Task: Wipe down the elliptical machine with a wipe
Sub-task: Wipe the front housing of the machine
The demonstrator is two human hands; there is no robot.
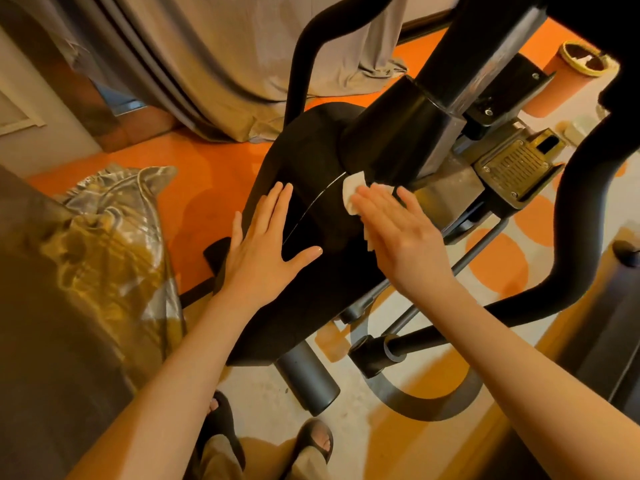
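Sandalled feet (266, 441) stand at the bottom of the view, and 2 bare forearms reach up from them to the elliptical machine (304, 216). Its black rounded housing sits in the middle, and the left hand (266, 247) lies flat on it with fingers straight and spread, holding nothing, apparently as a brace. Just to the right, the right hand (398, 233) presses the white wipe (353, 194) against the housing with straight fingers; the wipe peeks out past the fingertips and under the palm, close to where the upright post meets the cover.

I judge the wiping to be under way on the housing top. The next move probably calls for sliding the wipe along the curve and around the post's base, keeping pressure even.

Beyond the post, a dusty pedal (512, 168) sits on the right. Farther back on the orange floor stands an orange bin (568, 77) with a yellow rim; something white lies inside, though what it is I cannot tell.
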